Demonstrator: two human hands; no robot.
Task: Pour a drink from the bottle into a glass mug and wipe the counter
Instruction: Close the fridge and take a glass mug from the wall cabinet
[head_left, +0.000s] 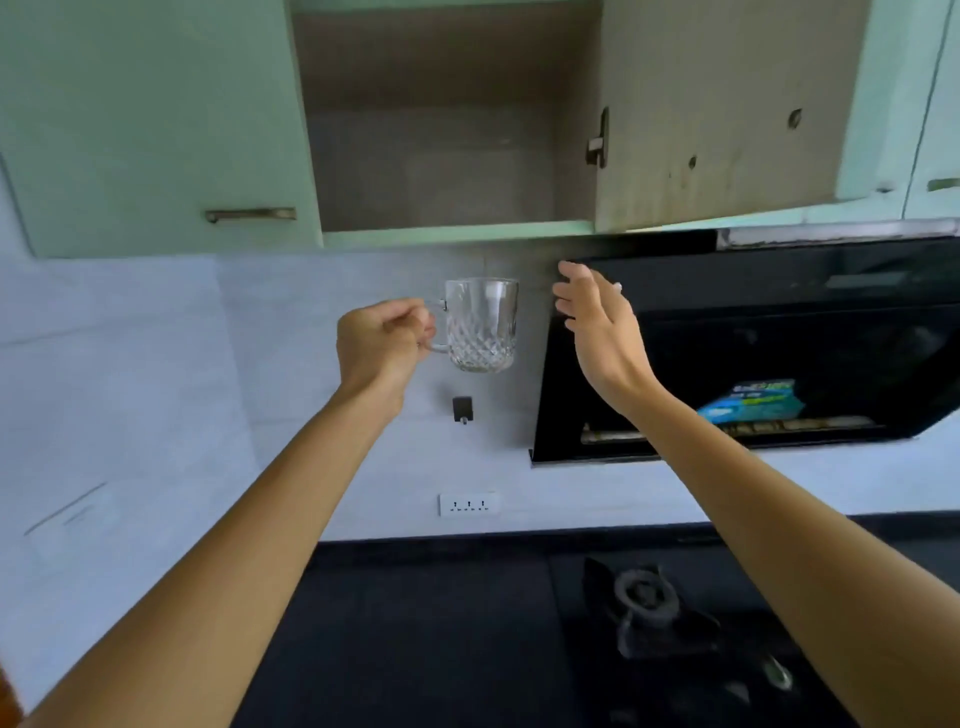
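My left hand (382, 340) is closed around the handle of a clear cut-glass mug (482, 325). The mug is upright and empty, held in the air in front of the pale wall, just below an open wall cupboard (447, 130). My right hand (597, 317) is raised to the right of the mug, palm turned left, fingers spread and holding nothing. It hovers under the swung-open cupboard door (727, 114). No bottle or cloth is in view. The dark counter (415, 623) lies far below both arms.
A black slanted range hood (779, 332) juts out right of my right hand. A gas burner (647, 603) sits on the counter at the lower right. On the wall are a small black hook (462, 409) and a white socket strip (469, 504). The cupboard shelf looks bare.
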